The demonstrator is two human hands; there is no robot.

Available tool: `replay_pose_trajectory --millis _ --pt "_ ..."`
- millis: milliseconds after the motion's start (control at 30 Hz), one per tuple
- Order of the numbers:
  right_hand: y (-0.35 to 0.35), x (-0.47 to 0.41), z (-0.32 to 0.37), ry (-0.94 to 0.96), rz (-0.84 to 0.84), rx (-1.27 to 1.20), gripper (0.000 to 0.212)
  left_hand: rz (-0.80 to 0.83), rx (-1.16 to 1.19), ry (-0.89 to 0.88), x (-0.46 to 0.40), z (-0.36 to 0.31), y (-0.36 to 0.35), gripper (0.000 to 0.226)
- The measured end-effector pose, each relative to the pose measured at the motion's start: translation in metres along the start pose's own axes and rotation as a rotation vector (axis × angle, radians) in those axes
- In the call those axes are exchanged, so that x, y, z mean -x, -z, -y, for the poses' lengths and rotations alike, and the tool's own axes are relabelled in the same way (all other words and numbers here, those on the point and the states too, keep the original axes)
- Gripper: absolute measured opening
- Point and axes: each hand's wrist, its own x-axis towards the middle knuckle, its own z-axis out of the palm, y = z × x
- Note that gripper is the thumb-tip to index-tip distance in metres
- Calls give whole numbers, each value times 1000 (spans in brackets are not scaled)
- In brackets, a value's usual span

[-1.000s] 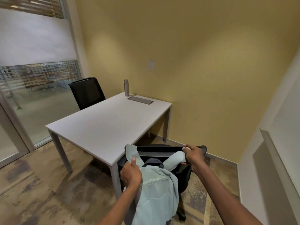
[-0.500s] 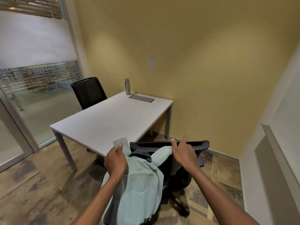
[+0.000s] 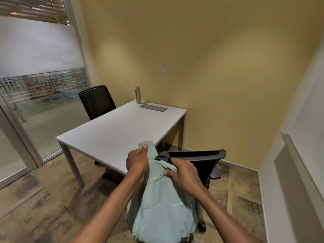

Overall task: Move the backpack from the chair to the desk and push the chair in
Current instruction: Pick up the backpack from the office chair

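A pale green backpack [image 3: 163,211] hangs upright in front of me, lifted off the black office chair [image 3: 201,165] that stands behind it at the desk's near right corner. My left hand [image 3: 137,161] grips one shoulder strap, whose end sticks up over the desk edge. My right hand [image 3: 182,174] is closed on the bag's top by its dark carry handle. The white desk [image 3: 114,130] stretches ahead and to the left. The chair's seat is hidden by the bag.
A metal bottle [image 3: 138,95] and a grey cable hatch [image 3: 153,107] sit at the desk's far end. A second black chair [image 3: 96,101] stands behind the desk. Glass wall at left, yellow wall ahead, white wall with a ledge at right.
My right hand left the chair's backrest and closed on the backpack's top. The bag has risen and shifted away from the chair toward the desk's corner.
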Motion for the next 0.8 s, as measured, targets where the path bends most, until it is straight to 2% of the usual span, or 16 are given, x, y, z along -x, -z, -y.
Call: replay_pose_trajectory --millis 67,133,200,233,300,367,400,433,467,500,567,600,700,800 --pt "10 0 -11 -51 -25 -44 35 98 -7 -2 5 -2 -7 54" --pt "21 5 -18 -79 -35 -57 27 203 -67 -65 8 -5 -8 53" --pt "31 12 -24 -110 -50 -52 20 318 -288 -178 13 -10 -4 59" --pt "36 16 -27 -120 -70 -40 19 369 -467 -225 17 -14 -1 66" --pt "47 22 -33 -143 -103 -21 19 386 -773 -277 24 -16 2 98" --pt "60 28 -37 -168 -121 -22 11 421 -882 -288 29 -14 -1 135" --pt "68 30 -39 -180 -121 -25 5 536 -892 -367 32 -14 -6 144" --pt "76 33 -41 -183 -124 -22 11 688 -863 -475 38 -15 -14 140" --pt "85 36 -42 -185 -114 -25 15 827 -782 -573 43 -16 -23 127" --pt "94 39 -44 -187 -107 -29 13 921 -658 -634 45 -17 -34 100" --pt "114 43 -49 -199 -115 -25 12 879 -436 -734 53 -23 -56 23" --pt "124 46 -53 -207 -131 -22 17 825 -370 -779 58 -27 -66 3" --pt "156 57 -68 -241 -195 13 37 749 -271 -830 77 -46 -101 15" --pt "190 72 -86 -283 -221 -11 32 755 -203 -882 94 -66 -138 21"
